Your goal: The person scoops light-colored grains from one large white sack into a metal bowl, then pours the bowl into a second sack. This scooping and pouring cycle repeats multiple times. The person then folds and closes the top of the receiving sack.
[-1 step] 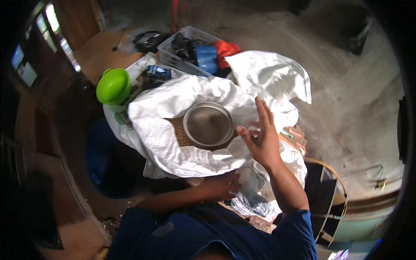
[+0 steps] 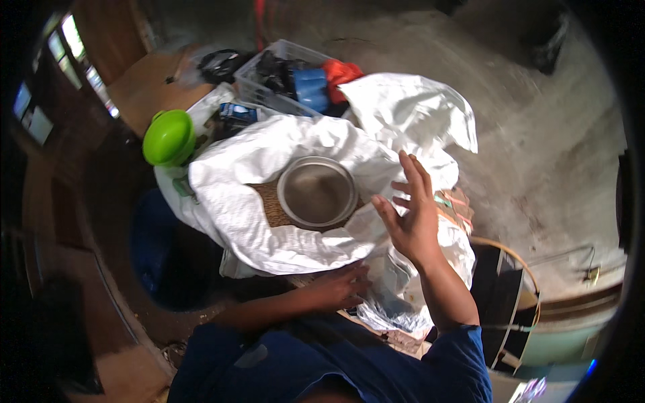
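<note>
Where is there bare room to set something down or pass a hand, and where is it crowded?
Brown grain lies bare in a small patch between the metal bowl and the white sack left of it. Grey concrete beyond the sack's right side looks roomy for either. Crowded: behind the sack, where the packed plastic box sits.

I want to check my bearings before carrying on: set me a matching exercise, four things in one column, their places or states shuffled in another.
Things
1. metal pan
2. green bowl
3. right hand
4. left hand

Places or states
A. at the far left end of the white sack
B. low, by the sack's near edge
C. in the sack's opening, with brown grain-like contents showing beside it
D. raised, fingers spread, nothing held

Pairs: 1-C, 2-A, 3-D, 4-B
</note>
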